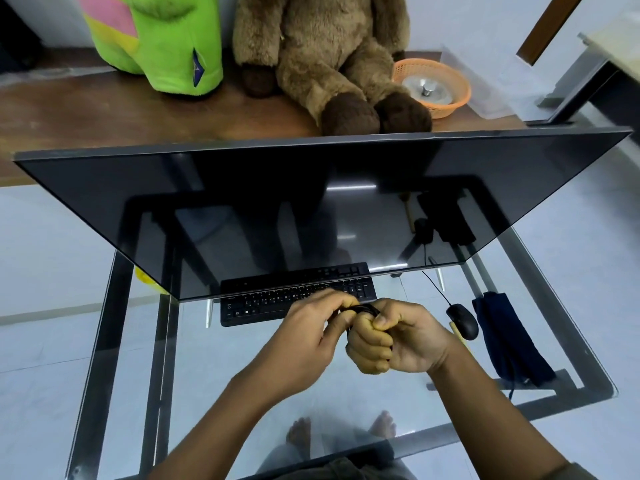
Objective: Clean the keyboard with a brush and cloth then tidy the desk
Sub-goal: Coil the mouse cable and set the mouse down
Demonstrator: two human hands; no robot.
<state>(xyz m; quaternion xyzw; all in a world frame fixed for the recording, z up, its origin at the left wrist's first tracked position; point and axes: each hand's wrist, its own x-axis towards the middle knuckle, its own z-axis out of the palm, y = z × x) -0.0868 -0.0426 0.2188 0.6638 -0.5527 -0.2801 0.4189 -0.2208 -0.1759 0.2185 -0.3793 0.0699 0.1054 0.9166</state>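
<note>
A black keyboard [270, 301] lies on the glass desk [242, 368], partly hidden under the lower edge of a large dark monitor [277, 209]. In front of its right end, both hands meet around a bundle of black cable [363, 309]. My right hand [391, 337] is a closed fist gripping the bundle. My left hand [311, 337] pinches the cable from the left. A black mouse [462, 320] sits to the right, its cord running back toward the monitor. A dark blue cloth [509, 341] lies folded right of the mouse. A pale brush handle [454, 327] peeks out beside the mouse.
Behind the monitor, a wooden table holds a green plush toy [166, 39], a brown plush bear [329, 57] and an orange basket [436, 84] with a metal lid. The desk has a black metal frame [568, 344]. Bare feet [346, 433] show through the glass.
</note>
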